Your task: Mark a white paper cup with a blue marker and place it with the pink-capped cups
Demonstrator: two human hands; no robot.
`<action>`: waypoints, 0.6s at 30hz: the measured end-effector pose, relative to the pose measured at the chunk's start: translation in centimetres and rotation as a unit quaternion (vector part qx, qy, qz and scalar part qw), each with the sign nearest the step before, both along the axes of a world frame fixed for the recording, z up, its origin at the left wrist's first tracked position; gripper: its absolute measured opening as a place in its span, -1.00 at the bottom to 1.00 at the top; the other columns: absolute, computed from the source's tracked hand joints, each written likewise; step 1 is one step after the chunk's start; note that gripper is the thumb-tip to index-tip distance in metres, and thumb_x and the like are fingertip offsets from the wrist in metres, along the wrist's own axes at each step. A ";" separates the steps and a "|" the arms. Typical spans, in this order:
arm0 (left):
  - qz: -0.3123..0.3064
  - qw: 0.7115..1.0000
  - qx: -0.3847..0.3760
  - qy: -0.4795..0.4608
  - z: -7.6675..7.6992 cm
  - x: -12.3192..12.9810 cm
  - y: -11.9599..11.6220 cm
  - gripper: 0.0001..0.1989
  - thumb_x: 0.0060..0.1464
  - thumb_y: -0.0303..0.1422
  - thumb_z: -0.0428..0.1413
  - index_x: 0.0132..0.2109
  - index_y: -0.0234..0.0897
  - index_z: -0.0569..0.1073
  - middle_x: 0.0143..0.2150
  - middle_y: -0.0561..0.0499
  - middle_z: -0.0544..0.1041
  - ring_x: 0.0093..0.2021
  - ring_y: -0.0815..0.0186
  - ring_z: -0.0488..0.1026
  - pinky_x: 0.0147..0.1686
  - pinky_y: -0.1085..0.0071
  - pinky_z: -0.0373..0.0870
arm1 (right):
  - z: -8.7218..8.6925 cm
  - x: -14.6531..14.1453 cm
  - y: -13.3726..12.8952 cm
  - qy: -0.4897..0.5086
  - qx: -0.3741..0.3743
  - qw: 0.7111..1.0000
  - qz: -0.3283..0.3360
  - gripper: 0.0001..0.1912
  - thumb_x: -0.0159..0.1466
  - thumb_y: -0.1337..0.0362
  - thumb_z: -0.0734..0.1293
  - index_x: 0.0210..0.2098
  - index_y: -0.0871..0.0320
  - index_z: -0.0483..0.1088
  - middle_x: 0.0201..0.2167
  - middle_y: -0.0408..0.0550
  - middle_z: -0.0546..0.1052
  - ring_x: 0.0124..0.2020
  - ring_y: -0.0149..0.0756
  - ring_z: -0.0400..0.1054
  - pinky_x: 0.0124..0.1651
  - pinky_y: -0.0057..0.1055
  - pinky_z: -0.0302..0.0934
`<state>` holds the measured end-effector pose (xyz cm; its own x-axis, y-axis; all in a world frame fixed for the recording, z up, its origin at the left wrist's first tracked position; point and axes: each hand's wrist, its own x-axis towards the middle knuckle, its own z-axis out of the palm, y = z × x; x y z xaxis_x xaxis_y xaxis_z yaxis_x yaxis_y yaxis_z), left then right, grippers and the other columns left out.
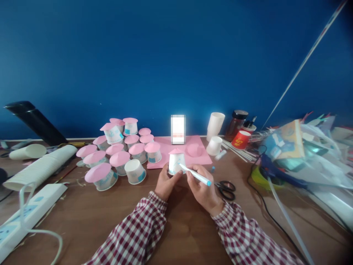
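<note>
My left hand (167, 181) grips a white paper cup (175, 162) with blue marks, upside down and topped by a small pink paper cone (176, 151). Between the fingers of my right hand (202, 186) is a white marker pen (197, 174) with a light-blue end. Its tip points at the cup's side; whether it touches, I cannot tell. Under and behind the cup lies a pink paper sheet (165, 141), with a pink cone (194, 149) on it. To the left stand several upturned cups with pink cone tops (120, 159), and one bare paper cup (135, 171).
Scissors (226, 190) lie right of my right hand. Further right are a red paper cup (241, 140), a blue glue gun (275, 172) with a cord, and plastic bags (317, 143). A power strip (30, 213), stacked cups (41, 169) and a black flask (35, 121) are at left.
</note>
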<state>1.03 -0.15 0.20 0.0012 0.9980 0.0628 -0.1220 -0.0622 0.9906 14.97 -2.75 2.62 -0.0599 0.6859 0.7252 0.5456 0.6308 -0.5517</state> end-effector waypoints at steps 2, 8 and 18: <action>0.000 1.000 0.000 -0.004 -0.3 0.0 0.1 -0.54 -0.14 -0.23 0.22 -0.10 -0.37 0.35 -0.27 -0.04 0.48 -0.30 0.31 0.41 -0.29 0.41 0.35 | 0.0 0.0 0.0 0.000 -0.003 1.000 0.000 -0.92 0.25 0.36 0.21 -0.27 0.17 0.32 -0.37 -0.04 0.44 -0.31 -0.31 0.35 -0.20 -0.37 0.28; -0.018 0.999 0.009 -0.032 -1.4 -0.1 0.6 -0.54 -0.10 -0.24 0.21 -0.06 -0.37 0.34 -0.21 -0.09 0.48 -0.24 0.28 0.43 -0.21 0.36 0.35 | -0.1 0.2 0.1 -0.005 -0.001 1.000 -0.003 -0.91 0.25 0.36 0.20 -0.26 0.17 0.32 -0.34 -0.02 0.44 -0.29 -0.30 0.35 -0.18 -0.36 0.29; -0.017 0.999 0.003 -0.035 -1.3 -0.2 0.6 -0.54 -0.10 -0.23 0.21 -0.06 -0.37 0.35 -0.21 -0.10 0.49 -0.27 0.29 0.44 -0.21 0.36 0.36 | -0.1 0.3 0.2 0.001 -0.005 1.000 -0.008 -0.92 0.25 0.36 0.21 -0.26 0.17 0.32 -0.36 -0.05 0.43 -0.31 -0.33 0.35 -0.20 -0.39 0.28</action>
